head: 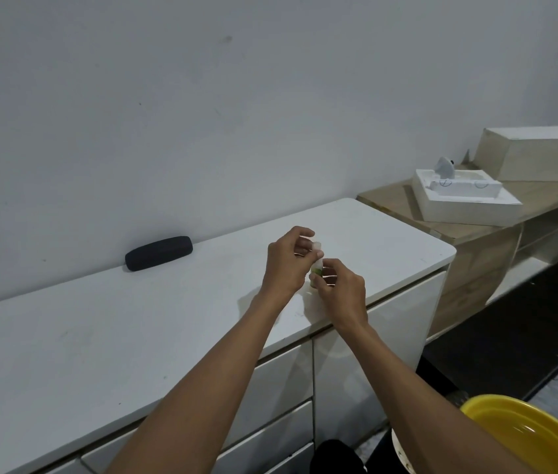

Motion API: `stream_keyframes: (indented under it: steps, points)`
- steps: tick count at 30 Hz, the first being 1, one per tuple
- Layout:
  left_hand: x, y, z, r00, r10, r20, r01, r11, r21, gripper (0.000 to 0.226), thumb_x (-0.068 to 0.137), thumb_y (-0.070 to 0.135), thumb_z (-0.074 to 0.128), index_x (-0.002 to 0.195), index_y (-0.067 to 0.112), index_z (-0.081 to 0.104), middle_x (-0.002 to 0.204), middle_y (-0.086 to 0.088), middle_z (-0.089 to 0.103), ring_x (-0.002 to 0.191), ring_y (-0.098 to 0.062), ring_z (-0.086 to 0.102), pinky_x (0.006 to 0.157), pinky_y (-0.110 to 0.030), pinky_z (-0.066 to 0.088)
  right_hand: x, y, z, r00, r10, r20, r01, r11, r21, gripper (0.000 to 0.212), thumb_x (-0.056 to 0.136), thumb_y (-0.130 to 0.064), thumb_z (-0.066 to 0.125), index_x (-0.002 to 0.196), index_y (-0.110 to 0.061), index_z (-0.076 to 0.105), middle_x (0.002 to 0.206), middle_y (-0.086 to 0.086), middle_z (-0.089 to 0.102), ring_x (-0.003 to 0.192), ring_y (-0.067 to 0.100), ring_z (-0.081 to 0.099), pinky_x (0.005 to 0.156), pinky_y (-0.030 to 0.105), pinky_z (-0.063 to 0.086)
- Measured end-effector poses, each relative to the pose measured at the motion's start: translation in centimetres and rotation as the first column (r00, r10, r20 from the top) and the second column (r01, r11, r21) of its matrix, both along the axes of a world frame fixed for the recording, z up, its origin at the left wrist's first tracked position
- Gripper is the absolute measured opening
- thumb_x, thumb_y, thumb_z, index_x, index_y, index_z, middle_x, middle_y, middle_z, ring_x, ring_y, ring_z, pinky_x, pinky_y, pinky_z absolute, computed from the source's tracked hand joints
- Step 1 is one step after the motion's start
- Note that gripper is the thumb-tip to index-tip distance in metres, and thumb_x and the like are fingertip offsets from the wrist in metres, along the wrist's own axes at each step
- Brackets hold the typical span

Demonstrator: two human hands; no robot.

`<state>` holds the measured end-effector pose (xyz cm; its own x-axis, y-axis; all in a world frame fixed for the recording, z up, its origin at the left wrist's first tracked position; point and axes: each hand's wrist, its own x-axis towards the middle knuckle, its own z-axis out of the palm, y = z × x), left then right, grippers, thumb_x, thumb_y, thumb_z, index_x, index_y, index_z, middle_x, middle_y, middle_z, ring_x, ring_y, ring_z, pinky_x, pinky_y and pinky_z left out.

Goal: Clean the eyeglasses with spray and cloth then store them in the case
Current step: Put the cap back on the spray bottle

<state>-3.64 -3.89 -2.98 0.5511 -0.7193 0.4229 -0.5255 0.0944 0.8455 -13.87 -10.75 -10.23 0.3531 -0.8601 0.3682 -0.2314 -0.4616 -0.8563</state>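
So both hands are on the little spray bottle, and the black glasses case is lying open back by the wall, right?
Not quite. In the head view the black glasses case by the wall is closed, not open. Both the left hand and right hand do hold the little spray bottle.

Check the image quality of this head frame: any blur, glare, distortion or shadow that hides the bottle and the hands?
Head view: dim, flat light with soft shadows under the hands on the white cabinet top; wide-angle bending at the edges; left hand and right hand slightly soft; the small bottle is mostly hidden between them; the black case is clear; no strong glare.
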Motion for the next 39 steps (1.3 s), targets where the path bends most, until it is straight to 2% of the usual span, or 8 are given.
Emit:
stream_keyframes:
  steps: [4, 7, 13, 16, 18, 25, 35, 39]
  points:
    - [0.9, 1.2, -0.4, 0.999, -0.026, 0.036, 0.021, 0.988, 0.152, 0.048, 0.083, 0.023, 0.084, 0.126, 0.019, 0.064, 0.098, -0.002, 0.073, 0.092, -0.013, 0.070, 0.082, -0.021, 0.052, 0.0, 0.0, 0.1, 0.999, 0.000, -0.039, -0.001, 1.000, -0.025, 0.021, 0.093, -0.025, 0.074, 0.113, -0.020, 0.071, 0.096, -0.004, 0.078, 0.083, 0.009, 0.073, 0.081, 0.035, 0.061]
    - [3.4, 3.7, -1.3, 0.989, 0.078, 0.129, -0.115, 0.943, 0.312, 0.055, 0.086, 0.039, 0.079, 0.133, 0.014, 0.062, 0.121, -0.005, 0.071, 0.115, -0.020, 0.064, 0.098, -0.033, 0.051, 0.4, -0.1, 0.3, 0.996, -0.019, -0.085, 0.016, 0.999, -0.042, 0.025, 0.093, -0.028, 0.075, 0.115, -0.017, 0.071, 0.099, -0.002, 0.077, 0.081, 0.010, 0.069, 0.081, 0.032, 0.058]
    - [10.2, 10.5, -4.1, 0.911, 0.209, 0.354, -0.373, 0.784, 0.496, 0.066, 0.096, 0.056, 0.060, 0.144, 0.011, 0.053, 0.151, -0.008, 0.052, 0.142, -0.025, 0.044, 0.117, -0.040, 0.037, 3.2, 0.3, 1.9, 0.994, 0.039, -0.106, -0.043, 0.998, -0.040, 0.021, 0.092, -0.024, 0.074, 0.110, -0.015, 0.072, 0.096, -0.003, 0.075, 0.087, 0.012, 0.069, 0.083, 0.031, 0.055]
    - [13.5, 12.5, -5.0, 0.835, 0.248, 0.491, -0.514, 0.670, 0.535, 0.073, 0.097, 0.062, 0.049, 0.146, 0.007, 0.048, 0.157, -0.013, 0.043, 0.153, -0.032, 0.026, 0.123, -0.045, 0.025, 6.4, 1.0, 2.9, 0.993, 0.076, -0.095, -0.081, 0.996, -0.042, 0.014, 0.091, -0.023, 0.073, 0.104, -0.018, 0.071, 0.088, -0.007, 0.072, 0.078, 0.000, 0.065, 0.073, 0.021, 0.047]
    - [15.6, 13.2, -5.2, 0.810, 0.249, 0.530, -0.555, 0.616, 0.559, 0.079, 0.098, 0.066, 0.043, 0.148, 0.006, 0.043, 0.161, -0.015, 0.036, 0.154, -0.033, 0.020, 0.124, -0.047, 0.022, 8.9, 1.4, 3.5, 0.990, 0.114, -0.079, -0.115, 0.993, -0.018, 0.012, 0.090, -0.023, 0.072, 0.101, -0.020, 0.071, 0.086, -0.010, 0.071, 0.078, -0.006, 0.064, 0.068, 0.017, 0.045]
    - [19.4, 12.4, -6.5, 0.788, 0.251, 0.562, -0.590, 0.569, 0.572, 0.089, 0.094, 0.074, 0.033, 0.148, 0.003, 0.040, 0.161, -0.017, 0.034, 0.151, -0.031, 0.025, 0.122, -0.047, 0.020, 18.8, 1.7, 3.8, 0.974, 0.222, -0.042, -0.219, 0.974, 0.064, 0.018, 0.086, -0.022, 0.071, 0.105, -0.020, 0.071, 0.087, -0.006, 0.076, 0.083, 0.014, 0.075, 0.072, 0.030, 0.058]
    - [20.2, 11.7, -7.5, 0.776, 0.249, 0.580, -0.602, 0.568, 0.561, 0.094, 0.093, 0.073, 0.033, 0.155, 0.003, 0.028, 0.166, -0.018, 0.025, 0.155, -0.032, 0.018, 0.126, -0.051, 0.015, 29.7, -1.1, 3.1, 0.979, 0.187, -0.077, -0.181, 0.980, 0.079, 0.023, 0.086, -0.020, 0.074, 0.109, -0.016, 0.071, 0.082, -0.009, 0.071, 0.084, 0.013, 0.069, 0.084, 0.031, 0.056]
    - [20.1, 11.6, -7.5, 0.775, 0.249, 0.580, -0.600, 0.577, 0.554, 0.095, 0.093, 0.073, 0.034, 0.157, 0.002, 0.026, 0.167, -0.018, 0.023, 0.156, -0.032, 0.015, 0.127, -0.051, 0.012, 31.0, -1.8, 2.2, 0.981, 0.168, -0.096, -0.163, 0.985, 0.057, 0.024, 0.089, -0.024, 0.075, 0.112, -0.017, 0.071, 0.092, -0.005, 0.073, 0.088, 0.016, 0.069, 0.089, 0.033, 0.057]
